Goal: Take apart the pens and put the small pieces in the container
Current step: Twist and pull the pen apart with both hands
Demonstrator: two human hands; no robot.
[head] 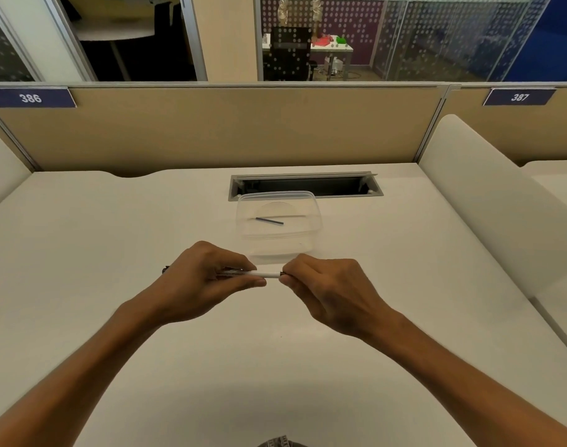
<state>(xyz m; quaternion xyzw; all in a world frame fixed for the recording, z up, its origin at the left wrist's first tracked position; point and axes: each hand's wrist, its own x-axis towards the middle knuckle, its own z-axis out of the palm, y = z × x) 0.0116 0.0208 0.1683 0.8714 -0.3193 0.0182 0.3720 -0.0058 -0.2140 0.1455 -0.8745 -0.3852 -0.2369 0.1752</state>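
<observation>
The two forearms reach in from the bottom edge and meet over the white tabletop (114, 237), where both hands work on one pen (269, 274). The left hand (208, 279) has its fingers and thumb curled round most of the barrel, a dark end poking out past its knuckles on the far left. The right hand (327, 291) pinches the pen's other end, where a small dark piece shows just at its fingertips. The pen lies level, its long axis running left to right between the hands, so the parting pull looks set to go sideways, each hand drawing outward. Just beyond the hands stands a clear plastic container (311, 201), slightly nearer the right hand, with one thin dark rod (269, 221) lying on its floor. That makes the right hand the likelier one to drop in a freed piece. On the partition behind, two blue tags read 386 (30, 98) and 387 (519, 97).
</observation>
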